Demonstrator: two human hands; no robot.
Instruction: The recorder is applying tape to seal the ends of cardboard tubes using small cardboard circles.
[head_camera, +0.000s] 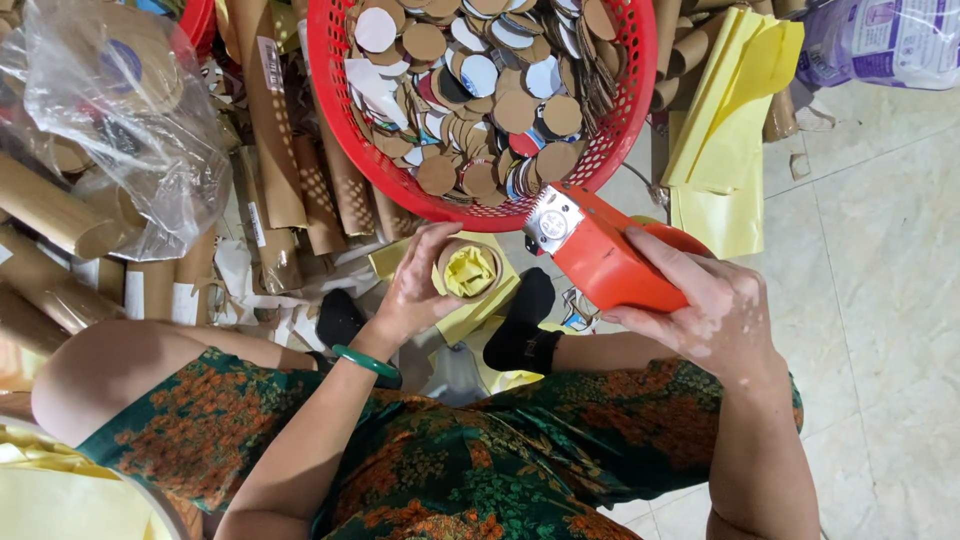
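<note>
A cardboard tube (468, 268) is held upright in the left hand (418, 290), whose fingers are wrapped around its side; the open top is turned toward the camera. Crumpled yellow paper (470, 272) is seen stuffed inside the tube. A green bangle (366, 362) is worn on the left wrist.

The right hand (705, 300) is closed around an orange tape dispenser (600, 255), gripped from above. The dispenser's metal cutter end (551, 220) is pointed toward the tube and lies just beside its rim; whether contact is made cannot be told.

The tube is located above the person's lap, directly below the rim of a red plastic basket (610, 140). The basket is filled with round cardboard discs (480, 90), brown, white and blue-faced.

Many long cardboard tubes (300, 170) are stacked at the left, partly covered by a clear plastic bag (120, 120). Folded yellow paper sheets (725, 120) are laid at the right on the tiled floor (880, 280). Black socks (525, 330) and a patterned green and orange garment (450, 450) are observed in the foreground.
</note>
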